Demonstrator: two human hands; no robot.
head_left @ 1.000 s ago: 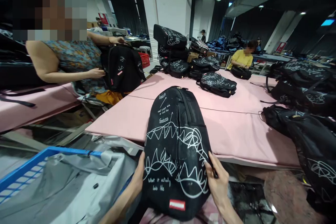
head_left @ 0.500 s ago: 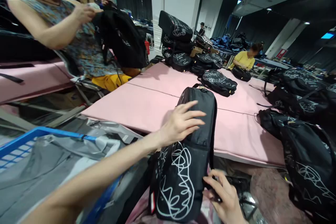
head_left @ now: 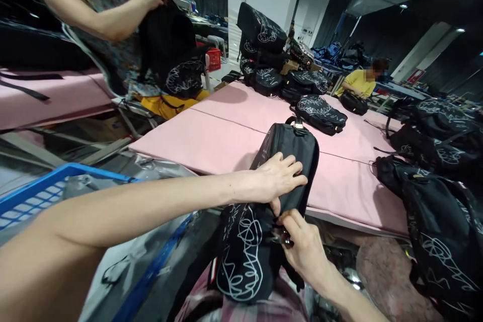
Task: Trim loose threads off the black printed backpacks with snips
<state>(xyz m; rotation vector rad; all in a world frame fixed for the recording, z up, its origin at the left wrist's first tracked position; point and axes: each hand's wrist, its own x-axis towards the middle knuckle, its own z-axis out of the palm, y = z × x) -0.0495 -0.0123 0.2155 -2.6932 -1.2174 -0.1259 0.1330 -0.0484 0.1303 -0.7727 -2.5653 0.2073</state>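
Observation:
A black backpack (head_left: 241, 256) with white scribbled line drawings leans from my lap up against the edge of the pink table. My left hand (head_left: 281, 178) lies across its upper part, fingers bent onto the black fabric and thumb pointing down. Just below that thumb, my right hand (head_left: 304, 239) is closed at the backpack's side edge. A small dark tool with a shiny metal part (head_left: 283, 235), resembling thread snips, sits in the right hand, mostly hidden by the fingers. At the backpack's top a carry loop (head_left: 296, 123) stands up.
The pink table (head_left: 211, 141) bears several similar backpacks (head_left: 320, 113), with a stack (head_left: 262, 35) at the back and more heaped at the right (head_left: 437, 221). A blue basket (head_left: 71, 173) with grey material stands at left. One co-worker (head_left: 109, 15) handles a black backpack; another (head_left: 358, 83) sits farther off.
My right hand has risen along the backpack's edge to just under my left hand. My left fingers, spread before, are now bent. The nearer co-worker's backpack has turned, showing its white drawing.

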